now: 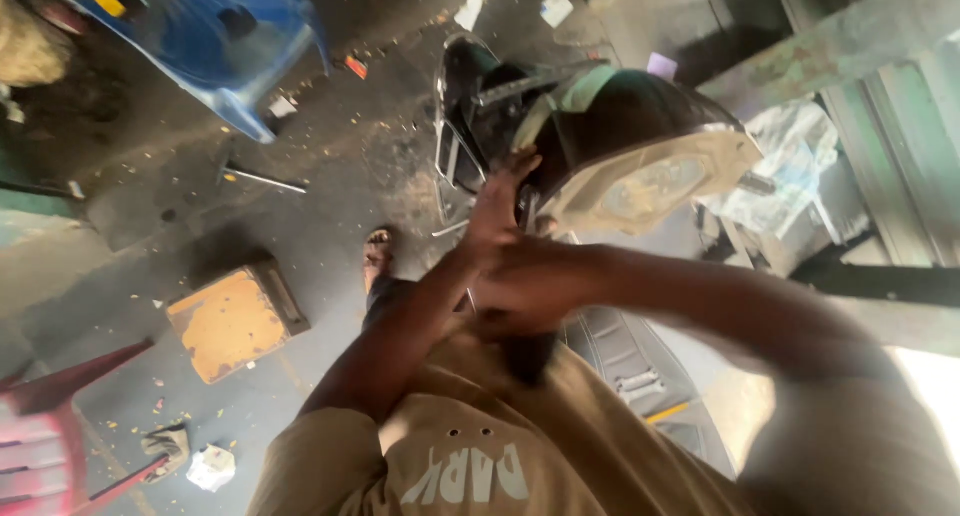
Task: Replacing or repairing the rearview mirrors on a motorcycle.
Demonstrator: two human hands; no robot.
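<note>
A black scooter headlight cowl [610, 126] with a dusty beige lens [655, 186] fills the upper middle of the head view. My left hand [497, 204] reaches up from the lower left and grips the cowl's near edge, fingers lying along the black panel. Just below it, my right hand [528, 288] comes in from the right as a closed fist. A dark, blurred tool [527, 356] sticks down out of that fist toward my tan shirt. My foot [377, 256] stands on the floor beside the scooter.
A blue plastic chair [215, 36] lies at the top left and a red chair [45, 426] at the bottom left. A brown square board [232, 321], a metal rod [262, 180], rags and paper scraps litter the grey floor. A green metal frame [880, 126] stands on the right.
</note>
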